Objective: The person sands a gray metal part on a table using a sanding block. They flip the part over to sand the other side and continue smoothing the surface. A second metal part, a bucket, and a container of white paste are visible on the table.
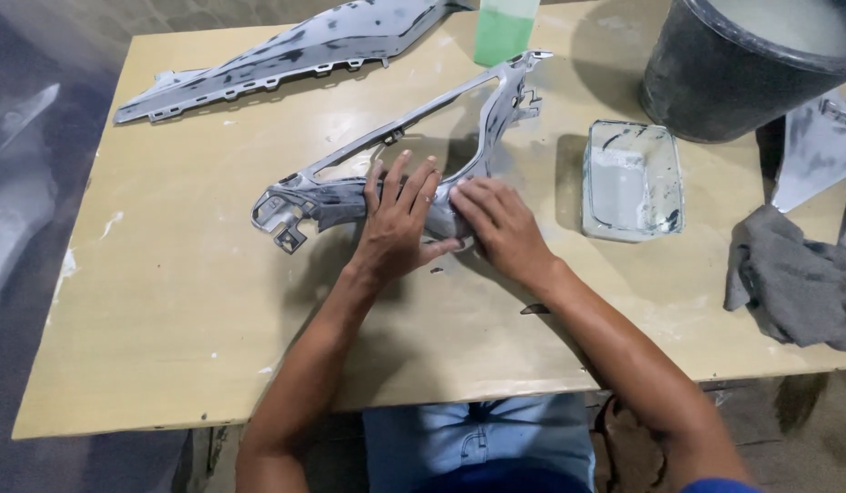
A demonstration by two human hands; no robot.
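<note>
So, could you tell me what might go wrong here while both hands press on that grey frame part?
1. The frame is thin with an open middle; the left hand and right hand press on one end, so it might flex or crack.
2. The tray of whitish liquid sits just beside the right hand; an elbow nudge could spill it.
3. The frame's far tip lies close to the green bottle, which a shift could knock.

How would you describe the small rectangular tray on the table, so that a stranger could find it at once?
Start at the pale wooden table and find the big dark bucket at its far right corner. Just in front of it lies the shallow rectangular tray, right of the right hand. Unlike the long grey plastic panels, it is a clear dish with rounded corners, holding whitish liquid.
</note>
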